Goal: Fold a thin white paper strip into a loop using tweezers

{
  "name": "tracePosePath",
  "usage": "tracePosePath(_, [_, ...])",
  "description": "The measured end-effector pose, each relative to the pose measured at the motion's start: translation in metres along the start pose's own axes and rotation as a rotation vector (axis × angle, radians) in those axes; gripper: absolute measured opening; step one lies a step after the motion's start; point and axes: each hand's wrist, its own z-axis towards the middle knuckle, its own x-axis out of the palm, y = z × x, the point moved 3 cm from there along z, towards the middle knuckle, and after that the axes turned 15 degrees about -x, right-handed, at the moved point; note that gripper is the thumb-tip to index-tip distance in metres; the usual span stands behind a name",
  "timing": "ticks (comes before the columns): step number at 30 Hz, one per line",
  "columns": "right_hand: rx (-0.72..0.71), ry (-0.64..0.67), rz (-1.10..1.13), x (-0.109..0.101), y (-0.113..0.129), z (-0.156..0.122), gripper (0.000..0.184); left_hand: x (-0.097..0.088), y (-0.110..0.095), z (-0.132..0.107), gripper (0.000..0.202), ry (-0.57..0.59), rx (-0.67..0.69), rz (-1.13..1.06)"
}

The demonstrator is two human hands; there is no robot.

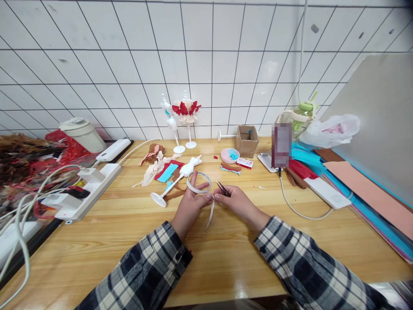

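Note:
Over the fingers of my left hand hangs a thin roll of white double-sided tape. Its thumb and finger pinch the tape near a loose strip that dangles below. My right hand is close beside it, fingertips meeting at the strip, and also holds a small dark pointed tool, whose exact kind I cannot make out. Just beyond my left hand, a white miniature dress form lies on its side. Pieces of red, blue, cream and brown crepe paper lie around it.
Two miniature dress forms stand at the wall, one with a red-bowed cream dress. Near them are a cardboard box, a pink bowl and a small card. A power strip lies left; a phone and paper sheets lie right.

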Motion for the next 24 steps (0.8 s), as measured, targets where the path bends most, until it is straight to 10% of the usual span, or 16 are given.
tracePosePath(24, [-0.098,-0.041,-0.173,0.0003,0.0017,-0.0001,0.019,-0.0033,-0.004,-0.001,0.111,-0.052,0.058,0.097])
